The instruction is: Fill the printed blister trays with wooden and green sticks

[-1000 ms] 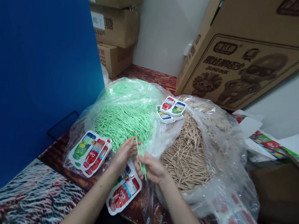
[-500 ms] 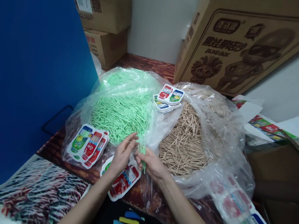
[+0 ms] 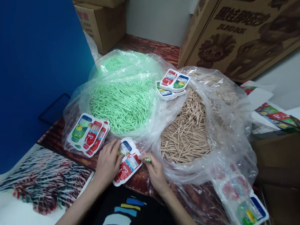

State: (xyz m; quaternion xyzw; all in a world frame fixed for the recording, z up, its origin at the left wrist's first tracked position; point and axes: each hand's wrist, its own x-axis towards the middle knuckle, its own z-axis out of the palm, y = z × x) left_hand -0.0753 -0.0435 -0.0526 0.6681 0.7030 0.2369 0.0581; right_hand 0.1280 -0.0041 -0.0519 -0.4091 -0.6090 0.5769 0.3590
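Note:
My left hand [image 3: 108,163] grips the left side of a printed card pack [image 3: 128,167] with cola and lemon drink pictures. Its fingers cover part of the lemon picture. My right hand [image 3: 155,173] pinches a small bundle of green sticks [image 3: 147,159], their ends showing at the card's right edge. Behind my left hand, a heap of green sticks [image 3: 120,105] lies in an opened clear plastic bag. To the right, brown sticks [image 3: 186,142] fill another clear bag.
Overlapping card packs [image 3: 88,134] lie at the left, and more cards [image 3: 174,81] rest between the bags. A blue panel [image 3: 29,77] borders the left. A large carton [image 3: 229,38] stands at the back, with an open box [image 3: 286,171] at the right.
My hands have moved apart. The left has come down onto the card pack, which has shifted slightly. The green sticks in my right hand, upright before, now point end-on. The view has tilted down.

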